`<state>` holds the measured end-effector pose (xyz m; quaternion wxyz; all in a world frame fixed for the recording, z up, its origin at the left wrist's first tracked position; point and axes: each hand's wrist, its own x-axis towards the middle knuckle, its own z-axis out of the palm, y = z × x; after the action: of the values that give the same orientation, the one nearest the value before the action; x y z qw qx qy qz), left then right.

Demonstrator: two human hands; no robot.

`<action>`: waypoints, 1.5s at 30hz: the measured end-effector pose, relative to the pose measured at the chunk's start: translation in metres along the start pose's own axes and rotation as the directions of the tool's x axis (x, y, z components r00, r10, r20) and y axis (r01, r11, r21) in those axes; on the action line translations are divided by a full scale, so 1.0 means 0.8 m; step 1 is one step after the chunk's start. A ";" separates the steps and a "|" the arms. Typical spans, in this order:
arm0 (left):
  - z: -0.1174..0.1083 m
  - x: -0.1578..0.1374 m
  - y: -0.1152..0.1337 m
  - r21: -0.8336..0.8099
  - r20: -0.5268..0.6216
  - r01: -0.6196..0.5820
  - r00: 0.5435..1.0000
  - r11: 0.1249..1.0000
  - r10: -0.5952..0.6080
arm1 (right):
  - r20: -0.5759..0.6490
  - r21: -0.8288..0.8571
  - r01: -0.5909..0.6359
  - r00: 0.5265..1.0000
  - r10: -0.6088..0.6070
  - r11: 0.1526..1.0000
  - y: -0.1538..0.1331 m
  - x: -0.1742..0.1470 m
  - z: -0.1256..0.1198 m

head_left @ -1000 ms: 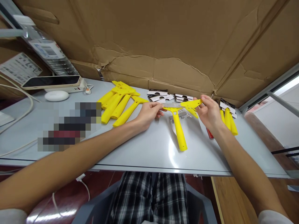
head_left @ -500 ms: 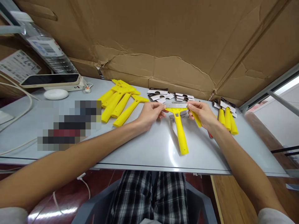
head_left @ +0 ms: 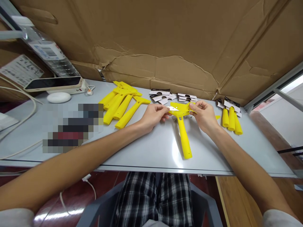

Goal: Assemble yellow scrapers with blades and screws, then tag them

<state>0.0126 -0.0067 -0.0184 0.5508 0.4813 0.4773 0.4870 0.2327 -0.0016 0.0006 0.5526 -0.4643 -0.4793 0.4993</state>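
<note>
A yellow scraper (head_left: 184, 138) lies in front of me, its handle pointing toward me. My left hand (head_left: 151, 117) pinches the left end of its head, with a shiny metal blade (head_left: 173, 108) beside the fingertips. My right hand (head_left: 204, 115) grips a flat yellow cover strip (head_left: 181, 106), which lies across the scraper head and hides the blade's right part. The right thumb is on the strip's right end. Some small dark printing on the table shows partly behind the scraper head.
Several yellow scraper handles (head_left: 120, 101) are piled to the left. Black-and-white cards (head_left: 161, 94) lie at the back. On the right are yellow handles (head_left: 231, 120) with cards. A phone (head_left: 54, 82), white oval case (head_left: 58, 97) and bottle (head_left: 48, 50) stand far left; cardboard (head_left: 156, 37) walls the back.
My right hand has swung the yellow strip from hanging at the head's right side to lying across the blade. My left hand stays at the left end.
</note>
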 end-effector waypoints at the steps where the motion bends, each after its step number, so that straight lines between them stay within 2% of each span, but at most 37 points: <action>1: 0.000 0.000 -0.001 -0.004 0.004 -0.002 1.000 1.000 0.002 | -0.014 -0.024 0.015 1.000 -0.015 1.000 0.005 -0.001 0.003; 6: 0.001 -0.001 -0.002 -0.002 0.034 -0.018 0.999 1.000 0.018 | -0.095 -0.096 0.047 0.994 -0.056 0.994 0.015 -0.001 0.006; 13: 0.001 -0.003 -0.001 -0.044 0.026 -0.018 0.999 0.999 0.019 | -0.008 0.000 -0.035 0.999 0.035 0.999 0.021 0.002 0.005; 19: 0.000 -0.002 0.002 -0.064 0.007 0.013 1.000 0.998 -0.013 | -0.047 0.119 0.036 0.998 -0.030 0.992 -0.005 0.008 -0.011; 22: 0.001 -0.003 0.004 -0.078 0.009 0.041 0.999 0.996 -0.041 | -0.035 0.119 0.065 0.997 -0.062 0.991 -0.020 0.011 -0.025; 26: 0.001 -0.004 0.007 -0.076 0.011 0.038 0.999 0.996 -0.038 | -0.034 0.042 0.081 0.996 -0.080 0.996 -0.019 0.015 -0.030; 31: -0.001 -0.001 0.005 -0.051 -0.005 0.016 1.000 0.999 -0.016 | -0.037 -0.138 0.027 0.999 -0.032 0.990 -0.005 0.013 -0.020; 36: -0.002 -0.003 0.005 -0.028 -0.009 -0.010 1.000 1.000 0.009 | -0.017 -0.399 0.131 0.989 -0.150 0.907 -0.008 0.005 -0.015; 39: 0.000 -0.008 0.009 -0.024 -0.009 -0.029 1.000 0.999 0.029 | 0.051 -0.426 0.084 0.996 -0.068 0.901 -0.006 0.006 -0.017; 42: 0.002 -0.010 0.012 -0.031 -0.007 -0.029 1.000 0.999 0.029 | 0.144 -0.304 -0.020 0.987 0.067 0.952 0.001 0.010 -0.019; 45: 0.003 -0.008 0.011 -0.072 -0.001 -0.008 1.000 0.997 0.008 | 0.171 -0.221 -0.064 0.980 0.103 0.973 0.005 0.012 -0.019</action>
<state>0.0141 -0.0127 -0.0093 0.5659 0.4627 0.4577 0.5061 0.2480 0.0077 -0.0045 0.4319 -0.4937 -0.5585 0.5078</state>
